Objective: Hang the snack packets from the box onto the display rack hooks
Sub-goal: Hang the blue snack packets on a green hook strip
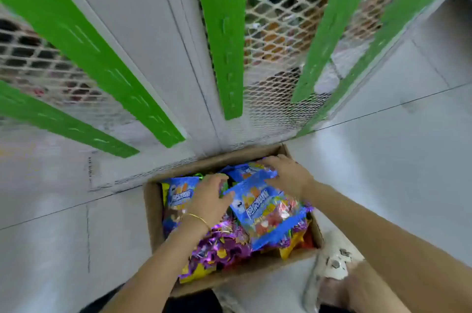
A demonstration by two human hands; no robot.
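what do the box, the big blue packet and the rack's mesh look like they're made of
Box: plain brown cardboard, matte, with raw cut edges. Blue packet: thin glossy plastic film, judging by its sheen, crinkles and serrated edge. Mesh: probably white-coated expanded metal, given the diamond openings, though plastic cannot be ruled out.

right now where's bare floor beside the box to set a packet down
Left floor patch, between the cardboard box and the mesh rack base, is bare. Right floor patch, beyond the box's right wall, is also bare. The box is crowded inside: snack packets, left hand, right hand.
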